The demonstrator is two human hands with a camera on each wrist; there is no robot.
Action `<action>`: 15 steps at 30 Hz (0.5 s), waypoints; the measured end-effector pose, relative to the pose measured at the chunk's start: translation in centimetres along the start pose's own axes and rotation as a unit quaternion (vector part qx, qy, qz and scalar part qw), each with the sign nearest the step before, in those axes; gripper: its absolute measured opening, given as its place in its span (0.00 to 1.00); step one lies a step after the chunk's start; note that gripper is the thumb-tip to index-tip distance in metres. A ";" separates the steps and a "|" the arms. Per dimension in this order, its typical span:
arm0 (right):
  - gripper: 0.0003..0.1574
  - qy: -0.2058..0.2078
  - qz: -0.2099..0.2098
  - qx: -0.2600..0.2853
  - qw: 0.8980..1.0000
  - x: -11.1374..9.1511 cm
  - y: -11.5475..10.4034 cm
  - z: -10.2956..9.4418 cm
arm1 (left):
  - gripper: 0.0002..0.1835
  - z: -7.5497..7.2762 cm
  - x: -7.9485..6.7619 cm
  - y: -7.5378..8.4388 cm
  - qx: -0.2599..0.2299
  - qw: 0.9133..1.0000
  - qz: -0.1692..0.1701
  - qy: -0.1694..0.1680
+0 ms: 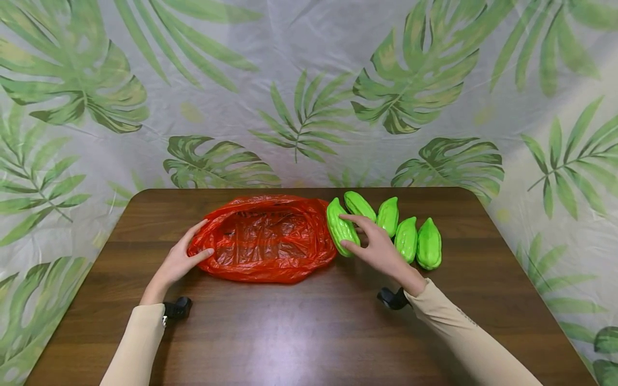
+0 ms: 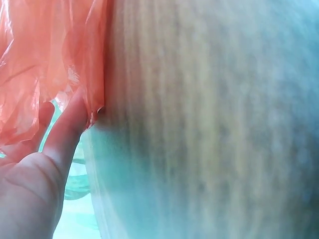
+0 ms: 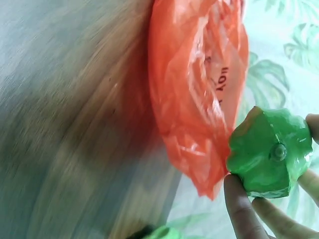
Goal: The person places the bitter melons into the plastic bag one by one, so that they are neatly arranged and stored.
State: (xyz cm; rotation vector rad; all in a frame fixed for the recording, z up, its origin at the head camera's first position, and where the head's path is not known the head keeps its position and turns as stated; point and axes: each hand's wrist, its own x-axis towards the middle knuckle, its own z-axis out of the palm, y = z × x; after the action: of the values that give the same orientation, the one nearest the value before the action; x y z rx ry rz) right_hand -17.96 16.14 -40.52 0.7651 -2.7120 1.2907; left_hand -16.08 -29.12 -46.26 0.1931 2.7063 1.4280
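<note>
A red plastic bag (image 1: 270, 273) lies spread on the table with its mouth wide and facing up. My left hand (image 1: 182, 260) grips the bag's left rim, thumb over the edge; in the left wrist view the fingers (image 2: 67, 132) are partly behind the red film. A bright green bitter melon (image 1: 340, 228) is held by my right hand (image 1: 379, 246) between thumb and fingers, right beside the bag's right rim. In the right wrist view the bitter melon (image 3: 271, 152) shows end-on, near the bag (image 3: 194, 99).
Several more green bitter melons lie to the right of my right hand, among them one at the back (image 1: 360, 205) and one farthest right (image 1: 429, 244). The brown wooden table (image 1: 285, 332) ends at a leaf-patterned cloth (image 1: 309, 107) behind. Each wrist wears a black strap device.
</note>
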 end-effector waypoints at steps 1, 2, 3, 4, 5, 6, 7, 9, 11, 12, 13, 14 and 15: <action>0.35 -0.002 0.000 0.006 1.000 0.1 -0.1 0.2 | 0.41 0.0 0.0 0.0 0.000 1.000 0.000 0.000; 0.35 -0.003 -0.001 0.011 1.000 0.2 -0.2 0.4 | 0.41 0.0 0.0 0.0 -0.001 1.000 0.000 -0.001; 0.34 -0.005 -0.003 0.015 1.000 0.4 -0.3 0.6 | 0.41 0.0 0.0 0.0 -0.001 1.000 -0.001 -0.001; 0.34 -0.006 -0.005 0.019 1.000 0.5 -0.4 0.8 | 0.41 0.0 0.0 0.1 -0.002 1.000 -0.001 -0.002; 0.34 -0.006 -0.007 0.020 1.000 0.7 -0.6 1.0 | 0.41 0.0 0.0 0.1 -0.001 1.000 -0.002 -0.003; 0.34 -0.006 -0.009 0.019 1.000 0.8 -0.7 1.2 | 0.41 0.0 0.0 0.1 -0.002 1.000 -0.003 -0.004; 0.35 -0.006 -0.009 0.021 1.000 0.9 -0.8 1.4 | 0.41 0.0 0.0 0.2 -0.002 1.000 -0.005 -0.005; 0.35 -0.007 -0.011 0.019 1.000 1.2 -1.1 1.9 | 0.41 0.0 -0.1 0.2 -0.002 1.000 -0.006 -0.006; 0.35 -0.007 -0.011 0.021 1.000 1.5 -1.3 2.3 | 0.41 0.0 -0.1 0.2 -0.003 1.000 -0.007 -0.007; 0.35 -0.008 -0.012 0.022 1.000 1.6 -1.3 2.6 | 0.41 0.0 -0.1 0.2 -0.004 1.000 -0.007 -0.007; 0.34 -0.010 -0.012 0.025 1.000 1.8 -1.4 2.8 | 0.41 -0.1 -0.1 0.2 -0.003 1.000 -0.007 -0.007; 0.34 -0.011 -0.012 0.028 0.999 1.9 -1.4 3.1 | 0.41 -0.1 -0.1 0.2 -0.003 1.000 -0.008 -0.007; 0.34 -0.013 -0.013 0.030 0.999 2.1 -1.5 3.4 | 0.41 -0.1 -0.1 0.2 -0.003 1.000 -0.008 -0.007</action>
State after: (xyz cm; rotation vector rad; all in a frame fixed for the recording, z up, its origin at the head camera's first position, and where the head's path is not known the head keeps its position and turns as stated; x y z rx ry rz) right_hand -18.55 12.01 -41.18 0.8253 -2.6846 1.3715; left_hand -15.99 -29.10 -46.09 0.1794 2.6857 1.4256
